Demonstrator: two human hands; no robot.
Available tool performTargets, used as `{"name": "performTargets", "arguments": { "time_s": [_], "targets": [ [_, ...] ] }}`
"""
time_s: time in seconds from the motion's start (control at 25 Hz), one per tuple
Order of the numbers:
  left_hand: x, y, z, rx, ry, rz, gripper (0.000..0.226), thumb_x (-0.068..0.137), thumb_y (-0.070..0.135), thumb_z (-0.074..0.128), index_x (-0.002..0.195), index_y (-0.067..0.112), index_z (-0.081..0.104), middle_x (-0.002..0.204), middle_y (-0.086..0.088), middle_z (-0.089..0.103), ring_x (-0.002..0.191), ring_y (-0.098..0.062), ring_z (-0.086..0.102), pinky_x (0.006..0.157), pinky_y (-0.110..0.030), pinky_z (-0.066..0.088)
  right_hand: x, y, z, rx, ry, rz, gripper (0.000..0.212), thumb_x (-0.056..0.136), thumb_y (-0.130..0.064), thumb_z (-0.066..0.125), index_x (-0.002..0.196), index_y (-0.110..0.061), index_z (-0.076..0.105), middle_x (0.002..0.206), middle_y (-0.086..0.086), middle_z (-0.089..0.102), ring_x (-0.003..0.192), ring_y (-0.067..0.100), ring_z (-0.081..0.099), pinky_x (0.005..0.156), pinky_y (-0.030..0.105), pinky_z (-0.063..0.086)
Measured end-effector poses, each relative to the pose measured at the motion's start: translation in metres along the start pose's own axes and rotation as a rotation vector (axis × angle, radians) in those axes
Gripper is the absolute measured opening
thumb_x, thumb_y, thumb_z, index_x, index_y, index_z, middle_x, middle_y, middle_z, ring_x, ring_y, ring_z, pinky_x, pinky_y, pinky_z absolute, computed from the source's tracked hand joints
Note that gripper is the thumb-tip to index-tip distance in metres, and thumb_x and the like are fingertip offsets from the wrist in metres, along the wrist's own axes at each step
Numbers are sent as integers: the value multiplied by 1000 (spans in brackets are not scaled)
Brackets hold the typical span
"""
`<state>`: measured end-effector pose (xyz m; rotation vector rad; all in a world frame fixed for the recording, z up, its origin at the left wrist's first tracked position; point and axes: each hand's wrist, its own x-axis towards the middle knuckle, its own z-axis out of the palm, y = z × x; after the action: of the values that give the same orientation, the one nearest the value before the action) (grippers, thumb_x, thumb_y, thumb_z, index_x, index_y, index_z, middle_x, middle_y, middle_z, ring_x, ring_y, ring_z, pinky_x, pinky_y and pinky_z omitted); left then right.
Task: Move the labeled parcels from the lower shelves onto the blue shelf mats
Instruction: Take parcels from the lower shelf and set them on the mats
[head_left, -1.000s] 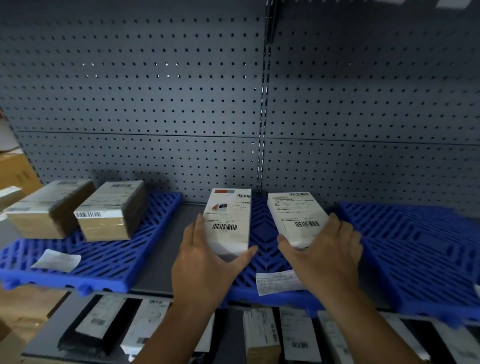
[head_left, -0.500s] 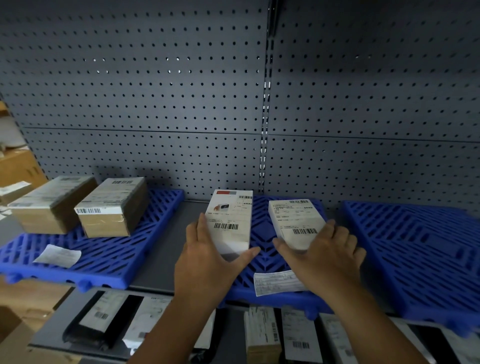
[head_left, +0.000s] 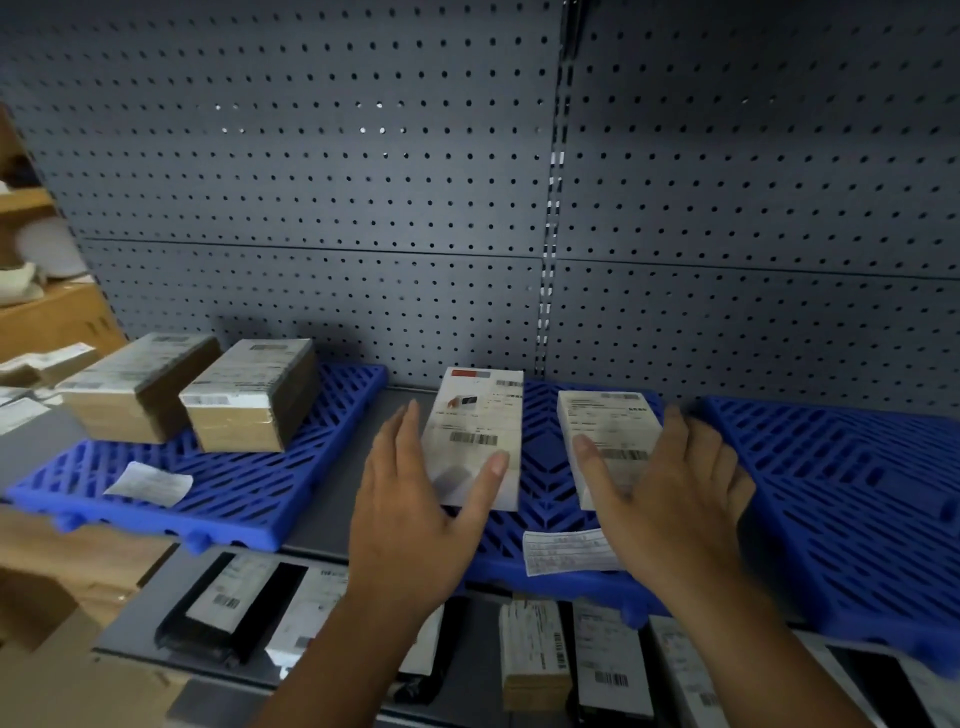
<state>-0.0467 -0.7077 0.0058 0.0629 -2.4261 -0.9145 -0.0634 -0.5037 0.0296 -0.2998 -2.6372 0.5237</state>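
Two white labeled parcels lie flat on the middle blue mat (head_left: 545, 467): one with a red stripe (head_left: 478, 426) and a plainer one (head_left: 605, 421) to its right. My left hand (head_left: 415, 514) hovers at the near end of the red-striped parcel, fingers straight and spread, thumb over its lower right corner. My right hand (head_left: 670, 499) straddles the near end of the other parcel, fingers apart. Neither hand is clenched on a parcel. Two brown labeled boxes (head_left: 140, 389) (head_left: 249, 400) sit on the left blue mat (head_left: 249, 483).
A third blue mat (head_left: 841, 493) lies at the right. Loose paper slips rest on the left mat (head_left: 150, 483) and the middle mat's front edge (head_left: 566, 551). Several labeled parcels (head_left: 228, 608) (head_left: 613, 660) lie on the lower shelf. The grey pegboard (head_left: 363, 208) stands behind.
Both hands have loosened from the near ends of the white parcels and their fingers have spread. The parcels stay flat on the middle mat.
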Motion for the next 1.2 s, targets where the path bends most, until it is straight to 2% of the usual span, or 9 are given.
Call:
{"name": "performTargets", "arguments": {
  "time_s": [0.12,0.28,0.48,0.64,0.8,0.96,1.08,1.2],
  "targets": [
    [-10,-10,-25,-5,81,35,81,89,82,38,151,29,35,151,13,37,139,-12,40,108,-40,46,-14,-28,-4,183,125,-165,96,85,-79,34,151,-11,28,151,11,31,137,30,25,115,51,19],
    [-34,-50,-74,39,171,28,63,96,69,44,140,24,50,139,11,47,130,-11,49,102,-38,49,-57,-86,7,357,139,-343,81,86,-67,50,146,-14,36,145,8,37,136,30,32,113,47,20],
    [-56,-136,-148,70,273,-5,51,96,60,50,130,23,60,128,6,55,122,-14,54,97,-32,47,-140,-168,40,441,101,-475,74,87,-64,53,145,-19,41,142,1,41,133,24,38,109,38,24],
    [-75,-224,-205,67,210,6,47,96,55,55,127,20,62,126,6,57,119,-16,57,93,-34,50,-212,-232,83,381,-15,-410,73,85,-69,48,143,-26,41,139,-3,39,129,22,39,103,30,21],
    [-80,-292,-245,123,135,-18,50,94,57,58,128,21,60,124,11,55,113,-5,54,90,-21,43,-259,-281,117,276,-96,-355,74,82,-69,49,141,-25,42,139,-4,41,128,21,39,104,33,21],
    [-83,-327,-249,96,23,-21,53,92,60,56,130,22,58,123,11,55,114,-4,51,92,-20,37,-283,-297,137,205,-109,-300,71,81,-70,51,135,-24,47,132,-5,44,123,19,41,103,39,30],
    [-74,-342,-237,134,-46,-4,53,90,56,63,128,20,60,120,7,57,110,-6,51,88,-20,39,-285,-295,156,141,-143,-254,69,81,-70,48,132,-24,48,125,-5,48,119,20,44,101,39,33],
    [-69,-352,-226,157,-112,0,58,86,57,66,129,19,60,120,6,58,109,-9,55,87,-22,42,-278,-285,176,55,-224,-169,75,80,-71,49,134,-19,49,127,1,51,120,24,44,103,43,35]
  ]
}}
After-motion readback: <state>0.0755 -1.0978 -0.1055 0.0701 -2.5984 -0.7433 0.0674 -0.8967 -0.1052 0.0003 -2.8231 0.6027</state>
